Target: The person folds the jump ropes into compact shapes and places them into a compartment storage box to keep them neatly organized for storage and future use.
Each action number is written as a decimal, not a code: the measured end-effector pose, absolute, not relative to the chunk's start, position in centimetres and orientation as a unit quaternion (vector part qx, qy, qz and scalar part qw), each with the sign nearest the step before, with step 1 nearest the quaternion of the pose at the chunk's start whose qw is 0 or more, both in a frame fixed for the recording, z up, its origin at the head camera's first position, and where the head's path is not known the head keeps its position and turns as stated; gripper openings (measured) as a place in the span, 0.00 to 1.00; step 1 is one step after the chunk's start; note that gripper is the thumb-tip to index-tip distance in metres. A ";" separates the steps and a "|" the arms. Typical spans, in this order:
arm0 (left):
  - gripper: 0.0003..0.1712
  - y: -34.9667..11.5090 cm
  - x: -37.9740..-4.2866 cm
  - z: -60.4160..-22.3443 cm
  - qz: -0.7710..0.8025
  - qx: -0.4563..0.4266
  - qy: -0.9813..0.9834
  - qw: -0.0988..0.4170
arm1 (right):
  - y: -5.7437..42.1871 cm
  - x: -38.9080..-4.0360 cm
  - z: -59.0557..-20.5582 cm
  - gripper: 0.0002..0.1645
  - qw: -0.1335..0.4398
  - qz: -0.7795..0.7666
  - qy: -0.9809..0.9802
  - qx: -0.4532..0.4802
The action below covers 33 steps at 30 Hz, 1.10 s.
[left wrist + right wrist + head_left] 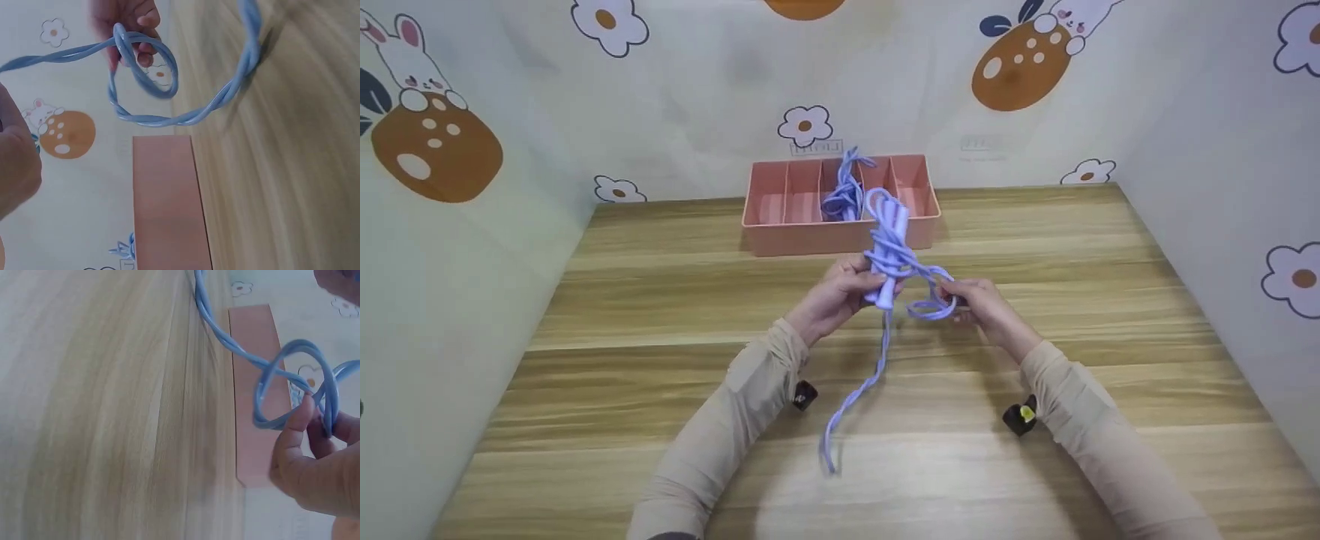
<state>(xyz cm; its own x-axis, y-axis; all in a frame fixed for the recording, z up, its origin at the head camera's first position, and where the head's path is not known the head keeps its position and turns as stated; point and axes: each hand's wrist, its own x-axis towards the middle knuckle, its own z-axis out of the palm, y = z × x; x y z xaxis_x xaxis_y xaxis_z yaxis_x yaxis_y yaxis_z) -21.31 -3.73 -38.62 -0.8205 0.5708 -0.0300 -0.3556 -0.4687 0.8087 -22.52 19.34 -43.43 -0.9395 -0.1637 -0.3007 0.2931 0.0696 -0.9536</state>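
The person has a lilac-blue skipping rope (pixel 891 247) up in the air, a little past the middle of the wooden table (pixel 660 300), its two handles (pixel 898 219) side by side with cord wound about them. The left hand (pixel 840 291) comes in at the bundle's half past seven, thumb laid over the near handle ends and fingers behind; I'd say that grip is there to stop the pair sliding apart and the turns slackening. The right hand (pixel 979 304), at four o'clock, pinches the cord between thumb and fingers beside a loose loop (pixel 931 309). Held out to that side, the loop stands off from the handles, presumably so it doesn't tangle in the wraps.

From the bundle a tail of cord (pixel 881 364), two strands twisted together, drops towards half past six; whether its tip touches the table I can't tell.

Beyond, at eleven o'clock, a pink divided box (pixel 810 241) sits near the patterned wall (pixel 682 112). Its middle compartment bears a second cord bundle (pixel 846 193) of like colour, some loops poking above the rim; the dividers likely serve to hold each bundle apart. The small black devices by the sleeves, one at the left cuff (pixel 805 395) and one at the right (pixel 1020 418), look worn at the wrists, set back where they don't block the fingers.
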 end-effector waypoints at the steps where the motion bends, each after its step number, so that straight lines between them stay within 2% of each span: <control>1: 0.17 -3.7 -21.1 -38.8 0.836 0.144 0.440 0.293 | 19.6 -22.8 -43.7 0.18 0.190 -0.679 0.706 0.058; 7: 0.20 -3.6 -19.9 -39.5 0.739 0.252 0.470 0.412 | 21.2 -23.5 -44.6 0.21 0.276 -0.717 0.632 0.101; 11: 0.23 -3.4 -18.9 -39.5 0.673 0.304 0.468 0.485 | 22.4 -24.2 -46.1 0.19 0.277 -0.751 0.591 0.102; 13: 0.22 -3.2 -18.4 -39.3 0.636 0.323 0.466 0.524 | 24.2 -26.1 -49.1 0.16 0.280 -0.771 0.564 0.098; 16: 0.14 -2.5 -17.6 -39.1 0.561 0.345 0.475 0.584 | 28.0 -30.3 -54.7 0.10 0.294 -0.805 0.508 0.086; 18: 0.12 -2.0 -17.2 -39.0 0.504 0.352 0.489 0.618 | 29.9 -32.5 -56.5 0.11 0.305 -0.826 0.464 0.096; 19: 0.14 -1.7 -17.1 -39.0 0.474 0.355 0.499 0.632 | 30.3 -32.9 -56.2 0.11 0.305 -0.833 0.451 0.101; 21: 0.14 -1.1 -17.0 -39.1 0.414 0.358 0.520 0.656 | 30.0 -32.2 -52.9 0.14 0.297 -0.837 0.446 0.108; 24: 0.13 -0.6 -17.2 -39.4 0.337 0.361 0.546 0.677 | 27.7 -29.5 -45.0 0.21 0.268 -0.815 0.491 0.150; 27: 0.11 -0.4 -17.5 -39.8 0.270 0.372 0.567 0.684 | 26.4 -27.9 -39.8 0.24 0.241 -0.815 0.504 0.153; 31: 0.04 -0.4 -17.6 -40.0 0.189 0.403 0.611 0.655 | 25.8 -27.7 -36.9 0.23 0.207 -0.808 0.527 0.161; 33: 0.05 -0.2 -17.4 -39.9 0.159 0.405 0.644 0.630 | 25.6 -27.7 -36.0 0.22 0.190 -0.812 0.529 0.157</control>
<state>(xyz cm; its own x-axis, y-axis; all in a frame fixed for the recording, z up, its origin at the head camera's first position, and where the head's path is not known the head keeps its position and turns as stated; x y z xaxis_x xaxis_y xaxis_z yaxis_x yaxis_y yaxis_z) -17.42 -0.24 -39.91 0.1212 0.7211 -0.6822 0.3213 0.6218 0.7143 -27.74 25.57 -36.02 -0.8784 -0.1431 -0.4560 0.4750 -0.3669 -0.7999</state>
